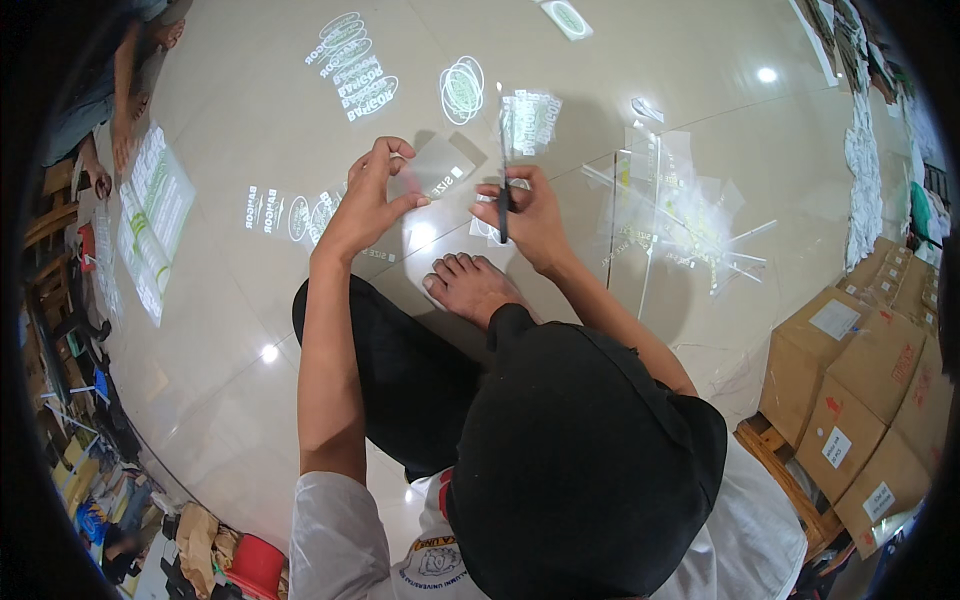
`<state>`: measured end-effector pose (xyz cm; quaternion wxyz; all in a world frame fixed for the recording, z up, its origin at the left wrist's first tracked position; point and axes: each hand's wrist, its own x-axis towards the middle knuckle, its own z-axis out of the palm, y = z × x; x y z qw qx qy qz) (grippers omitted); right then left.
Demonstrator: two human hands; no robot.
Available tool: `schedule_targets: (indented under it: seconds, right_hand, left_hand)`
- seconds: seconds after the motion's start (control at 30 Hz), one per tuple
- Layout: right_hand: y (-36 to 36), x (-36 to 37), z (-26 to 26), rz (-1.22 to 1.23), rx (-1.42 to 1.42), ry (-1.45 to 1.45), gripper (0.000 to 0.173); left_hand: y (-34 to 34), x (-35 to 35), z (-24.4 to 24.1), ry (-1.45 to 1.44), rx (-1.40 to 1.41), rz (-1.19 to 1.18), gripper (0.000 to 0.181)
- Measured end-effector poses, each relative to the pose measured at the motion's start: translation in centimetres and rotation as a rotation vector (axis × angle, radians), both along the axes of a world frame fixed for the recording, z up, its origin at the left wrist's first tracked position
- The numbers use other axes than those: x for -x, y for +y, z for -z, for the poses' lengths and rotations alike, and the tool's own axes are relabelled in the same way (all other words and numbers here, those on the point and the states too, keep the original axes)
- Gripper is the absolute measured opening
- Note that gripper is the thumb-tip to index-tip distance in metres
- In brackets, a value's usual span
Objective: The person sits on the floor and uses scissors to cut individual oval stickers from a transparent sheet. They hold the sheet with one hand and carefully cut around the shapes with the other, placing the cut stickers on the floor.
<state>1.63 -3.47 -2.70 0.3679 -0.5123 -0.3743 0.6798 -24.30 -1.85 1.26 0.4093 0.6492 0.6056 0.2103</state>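
Note:
My left hand [371, 187] pinches a small piece of clear printed film [442, 165] between thumb and fingers above the tiled floor. In my right hand [529, 217] is a pair of black-handled scissors [503, 172], seen nearly edge-on, its thin blades pointing away from me. The blades stand just right of the film, apart from it. Beyond them lies a stack of rectangular film prints [529, 121], with oval prints [462, 90] to its left. A row of cut prints [285, 214] is partly covered by my left hand and forearm. More prints show partly under my right hand.
Clear film offcuts [675, 217] pile up at right. Fanned prints [360, 75] and an oval-printed stack [568, 19] lie farther off. Large printed sheets [154, 217] lie at left, near another person's hand [121, 142]. Cardboard boxes [862, 375] stand at right; my bare foot [476, 285] is in front.

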Motion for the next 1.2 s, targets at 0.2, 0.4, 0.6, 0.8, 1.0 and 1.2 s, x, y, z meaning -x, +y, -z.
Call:
schedule_targets:
  seconds: [0.2, 0.4, 0.6, 0.8, 1.0, 1.2]
  right_hand:
    - [3.1, 5.8, -2.2, 0.038, 0.072, 0.212, 0.066]
    - [3.8, 9.5, -5.7, 0.031, 0.075, 0.322, 0.059]
    - [3.8, 11.3, -10.4, -0.100, 0.121, 0.489, 0.057]
    - [5.5, 8.8, -13.2, 0.130, 0.019, 0.499, 0.059]
    - [7.0, 2.5, -12.5, 0.374, -0.110, 0.377, 0.059]
    - [6.4, -6.3, -7.8, 0.507, -0.175, 0.086, 0.063]
  left_hand:
    - [-1.5, -0.6, -2.8, -0.066, -0.057, -0.229, 0.066]
    - [-8.6, -4.4, -0.7, -0.104, -0.338, -0.935, 0.048]
    - [-10.1, -8.5, -3.0, -1.892, 0.266, -0.798, 0.064]
    - [-3.8, -4.4, -3.7, -2.285, -0.261, -0.646, 0.071]
    - [-0.9, -7.2, -6.4, -1.841, -0.255, -0.468, 0.062]
    - [0.1, -11.5, -1.8, -1.300, 0.144, -0.609, 0.046]
